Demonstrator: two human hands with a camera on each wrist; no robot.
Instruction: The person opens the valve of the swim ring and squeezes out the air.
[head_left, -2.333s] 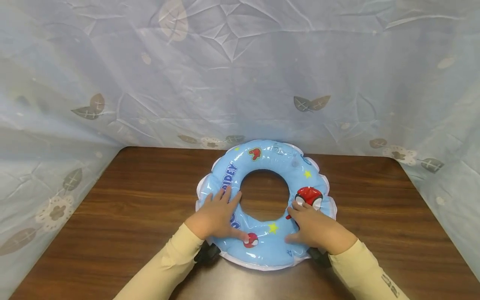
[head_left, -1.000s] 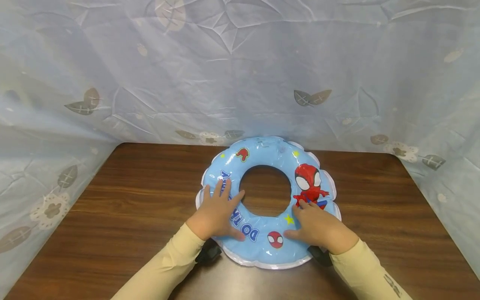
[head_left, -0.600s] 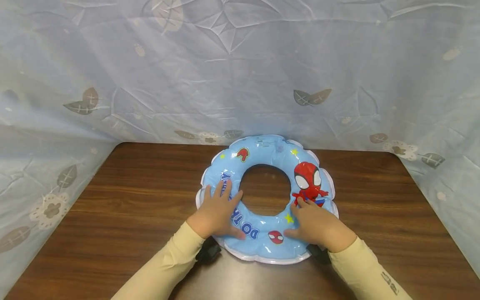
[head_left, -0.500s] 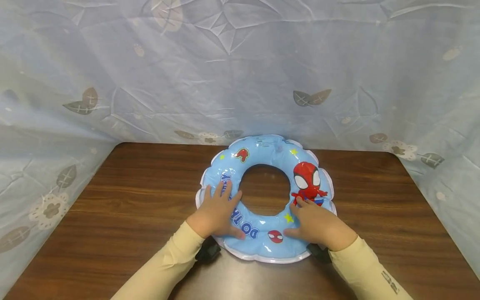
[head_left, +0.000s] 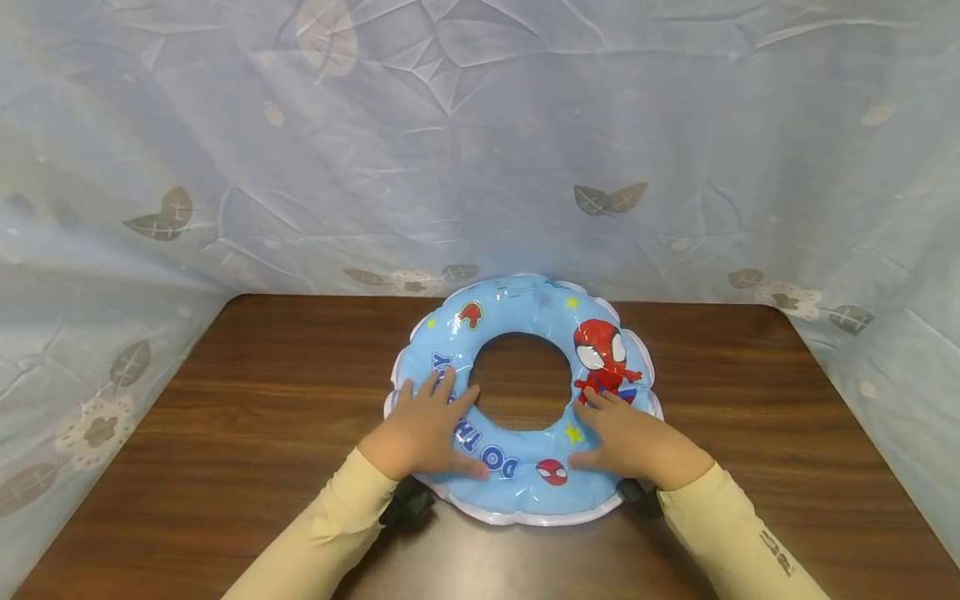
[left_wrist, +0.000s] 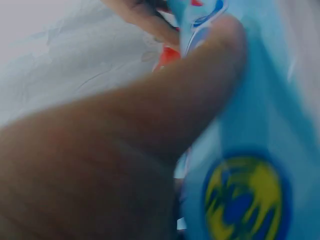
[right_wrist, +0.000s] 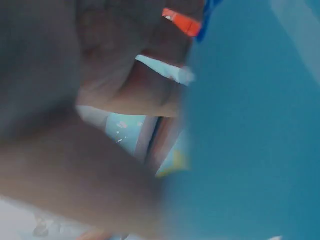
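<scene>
At lower centre of the head view is the inflatable ring (head_left: 525,493); your left hand (head_left: 422,429) touches its lower left, fingers spread; your right hand (head_left: 633,442) its lower right, thumb apart from fingers.

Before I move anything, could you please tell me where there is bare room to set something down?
The wooden table is bare left and right of the inflatable swim ring, out to the leaf-print curtain; the ring's hole shows wood. Crowded: the ring's near half, under the left hand and right hand.
</scene>
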